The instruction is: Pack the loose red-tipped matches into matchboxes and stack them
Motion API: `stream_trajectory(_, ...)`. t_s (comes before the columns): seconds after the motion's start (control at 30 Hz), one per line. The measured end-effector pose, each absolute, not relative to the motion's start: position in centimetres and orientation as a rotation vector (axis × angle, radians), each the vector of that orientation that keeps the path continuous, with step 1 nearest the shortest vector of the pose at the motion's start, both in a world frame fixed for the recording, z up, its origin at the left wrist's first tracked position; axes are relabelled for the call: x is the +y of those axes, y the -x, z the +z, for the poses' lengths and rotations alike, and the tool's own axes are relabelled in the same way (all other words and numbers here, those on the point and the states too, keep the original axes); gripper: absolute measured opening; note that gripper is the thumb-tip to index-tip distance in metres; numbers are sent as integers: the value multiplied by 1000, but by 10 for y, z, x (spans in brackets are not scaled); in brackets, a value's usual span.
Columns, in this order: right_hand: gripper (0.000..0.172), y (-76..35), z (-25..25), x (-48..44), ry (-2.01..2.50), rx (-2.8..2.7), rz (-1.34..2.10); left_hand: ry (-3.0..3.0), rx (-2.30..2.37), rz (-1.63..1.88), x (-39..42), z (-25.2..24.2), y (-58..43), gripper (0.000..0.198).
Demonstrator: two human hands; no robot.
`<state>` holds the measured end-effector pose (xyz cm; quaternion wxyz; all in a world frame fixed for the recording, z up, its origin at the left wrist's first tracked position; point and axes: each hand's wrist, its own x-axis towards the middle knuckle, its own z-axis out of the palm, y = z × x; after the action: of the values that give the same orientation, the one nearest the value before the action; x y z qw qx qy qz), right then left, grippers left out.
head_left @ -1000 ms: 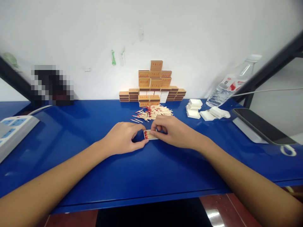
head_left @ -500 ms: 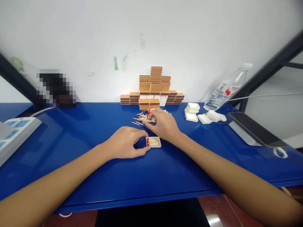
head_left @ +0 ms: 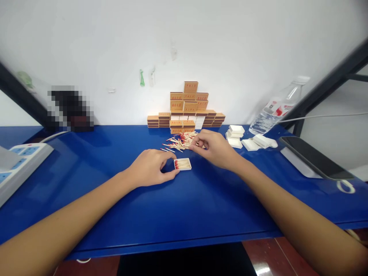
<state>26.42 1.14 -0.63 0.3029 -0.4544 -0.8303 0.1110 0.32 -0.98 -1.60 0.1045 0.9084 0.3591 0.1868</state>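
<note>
A small white matchbox tray (head_left: pixel 183 164) holding red-tipped matches lies on the blue table (head_left: pixel 115 191). My left hand (head_left: pixel 151 167) rests beside it, thumb and forefinger pinching the tray's left end. My right hand (head_left: pixel 214 147) is farther back, its fingers curled in a pinch at the right edge of a loose heap of matches (head_left: pixel 179 140); a match or two seems to be between the fingertips.
Stacked brown matchboxes (head_left: pixel 187 109) stand against the wall. White empty trays (head_left: pixel 236 135) lie to the right, with a water bottle (head_left: pixel 270 111) and a dark phone (head_left: pixel 314 157) beyond. A power strip (head_left: pixel 17 163) sits at the left edge.
My right hand left the tray, reached back into the match heap, and now sits at the heap's right edge in a pinch. My left hand stayed on the tray.
</note>
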Motion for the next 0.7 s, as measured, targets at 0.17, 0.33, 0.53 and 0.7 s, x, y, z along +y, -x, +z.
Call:
stream_trajectory(0.17,15,-271,-1,1,1011,-2344,600,-2684,1073,552,-9,-18,-3,29)
stream_trajectory(0.33,10,-264,-5,-4,992,-2386,502,-2687,1057,595,-12,-19,-4,29)
stream_trajectory(0.53,12,-279,-3,9,1300,-2223,116,-2728,918,616,-19,-19,-6,29)
stream_trajectory(0.7,5,-292,-3,17,1339,-2388,106,-2712,978,615,-17,-21,-5,30)
